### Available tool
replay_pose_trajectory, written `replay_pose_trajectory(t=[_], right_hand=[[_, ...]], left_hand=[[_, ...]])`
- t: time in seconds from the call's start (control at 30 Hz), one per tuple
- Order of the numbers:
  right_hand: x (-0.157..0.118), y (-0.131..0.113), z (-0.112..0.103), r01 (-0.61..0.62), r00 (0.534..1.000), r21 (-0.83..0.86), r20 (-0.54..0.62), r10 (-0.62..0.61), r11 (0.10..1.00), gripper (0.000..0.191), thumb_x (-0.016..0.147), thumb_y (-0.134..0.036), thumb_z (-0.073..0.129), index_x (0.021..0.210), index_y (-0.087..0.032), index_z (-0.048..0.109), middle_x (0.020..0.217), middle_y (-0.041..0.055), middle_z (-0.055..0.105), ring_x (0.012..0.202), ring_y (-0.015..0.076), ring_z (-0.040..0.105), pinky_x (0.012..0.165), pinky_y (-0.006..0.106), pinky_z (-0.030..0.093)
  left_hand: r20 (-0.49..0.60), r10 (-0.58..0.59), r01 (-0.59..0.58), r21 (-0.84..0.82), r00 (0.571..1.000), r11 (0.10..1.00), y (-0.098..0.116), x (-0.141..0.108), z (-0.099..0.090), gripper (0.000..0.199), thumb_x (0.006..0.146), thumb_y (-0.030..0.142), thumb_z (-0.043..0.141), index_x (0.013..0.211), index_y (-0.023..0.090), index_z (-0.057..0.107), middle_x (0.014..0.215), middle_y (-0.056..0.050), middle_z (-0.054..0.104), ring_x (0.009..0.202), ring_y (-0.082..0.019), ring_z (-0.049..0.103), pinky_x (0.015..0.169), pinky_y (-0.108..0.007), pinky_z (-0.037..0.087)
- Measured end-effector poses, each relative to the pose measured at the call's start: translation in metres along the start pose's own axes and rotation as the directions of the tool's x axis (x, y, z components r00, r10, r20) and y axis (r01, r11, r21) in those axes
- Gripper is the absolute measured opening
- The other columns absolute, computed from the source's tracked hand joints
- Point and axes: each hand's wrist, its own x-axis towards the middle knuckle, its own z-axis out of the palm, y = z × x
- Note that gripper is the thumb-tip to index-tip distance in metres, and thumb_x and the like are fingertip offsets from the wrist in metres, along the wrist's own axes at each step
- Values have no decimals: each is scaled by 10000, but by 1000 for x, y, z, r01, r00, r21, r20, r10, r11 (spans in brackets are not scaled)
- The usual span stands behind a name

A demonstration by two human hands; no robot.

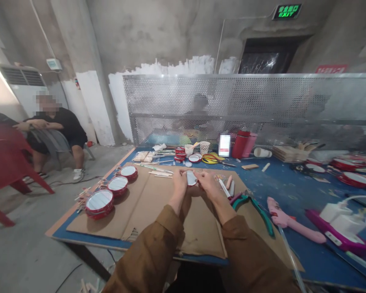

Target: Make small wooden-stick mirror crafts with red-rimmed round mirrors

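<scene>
Between my two hands is a small round drum [191, 178] with a white face and a dark red rim, held up over the cardboard sheet [152, 203]. My left hand [179, 182] has its fingers closed on the drum's left edge. On the opposite edge, the fingers of my right hand [206, 183] pinch it. Just left of my hands lie thin wooden sticks [161, 174]. Close to my right hand are a white marker-like tool [224, 189] and teal-handled pliers [259, 209].
Stacked red drums [100, 203] line the cardboard's left side. A pink glue gun [293, 223] and a purple power strip [338, 232] with cables lie at right. Red bottles [241, 144], paper cups [204, 147] and a phone [224, 145] stand before a perforated metal screen [171, 97]. A person [61, 126] sits left.
</scene>
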Motion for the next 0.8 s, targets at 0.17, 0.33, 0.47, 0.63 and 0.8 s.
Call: replay_pose_trajectory(t=[0.17,0.33,0.47,0.63,0.8], right_hand=[[-25,-15,11,-219,975,326,101,197,920,230,667,-271,763,634,-175,556,436,-47,531,371,90,497,372,185,412],[-42,-20,28,-296,955,414,122,270,861,265,700,-281,739,626,-206,496,400,-33,531,342,128,525,354,227,451],[-46,-23,38,-269,959,512,66,275,816,310,667,-307,776,632,-220,481,410,-33,553,347,137,545,352,233,461],[-44,-20,41,-218,962,549,-19,273,807,332,622,-232,793,654,-224,462,441,-41,580,370,138,567,356,224,459],[-40,-15,37,-226,943,515,-97,318,827,237,673,-154,680,698,-221,454,465,-55,570,401,137,583,388,221,464]], left_hand=[[-48,10,-11,-21,999,1000,-5,4,-7,83,786,141,502,809,184,569,775,-34,622,718,-154,579,695,-271,449],[-43,-5,3,-47,999,999,-1,4,-9,82,805,148,483,836,194,543,831,-35,629,753,-140,590,689,-245,452],[-30,-26,23,-72,999,997,3,3,-13,85,816,144,468,855,192,525,855,-35,627,755,-132,591,680,-235,453],[-30,-22,20,-79,999,997,10,0,-15,82,811,121,464,837,187,505,858,-43,621,746,-131,578,664,-231,442],[-40,-30,27,-88,999,996,14,3,-21,77,824,132,460,852,184,509,827,-28,604,682,-117,548,609,-216,417]])
